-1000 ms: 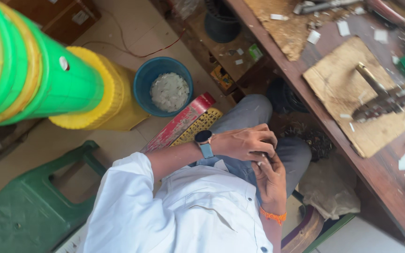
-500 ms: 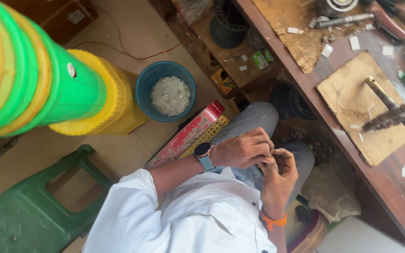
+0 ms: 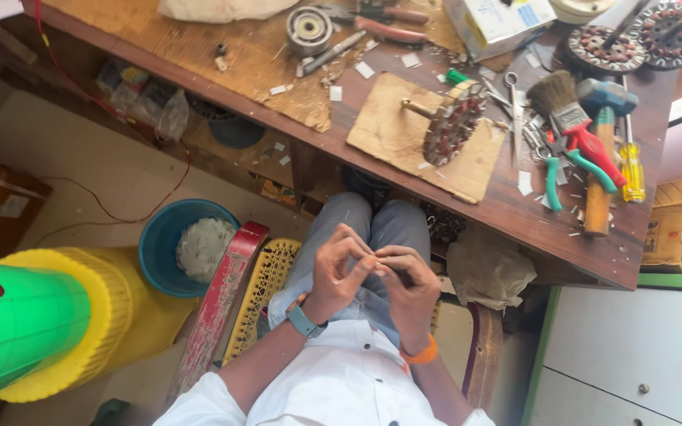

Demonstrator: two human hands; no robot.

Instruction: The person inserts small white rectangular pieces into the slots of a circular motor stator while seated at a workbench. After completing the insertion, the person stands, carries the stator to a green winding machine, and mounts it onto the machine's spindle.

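My left hand [image 3: 335,270], with a blue watch on its wrist, and my right hand [image 3: 409,285], with an orange band on its wrist, meet over my lap in grey trousers. The fingertips of both hands pinch a small thin orange piece [image 3: 369,257]; it is too small to tell what it is. A rotor with a shaft [image 3: 447,126] lies on a cardboard sheet [image 3: 388,134] on the wooden workbench [image 3: 507,209], just beyond my knees.
On the bench lie a paint brush [image 3: 556,99], a hammer [image 3: 600,150], green-handled pliers [image 3: 552,177], a yellow screwdriver [image 3: 631,166] and scissors [image 3: 513,110]. A blue bucket [image 3: 159,244], a yellow basket [image 3: 266,276] and green and yellow cones [image 3: 49,315] stand at my left. A white cabinet [image 3: 633,355] is at my right.
The view has swung so the bench now lies across the top. My hands stay together over my lap, the fingertips now pinched close around the small piece.
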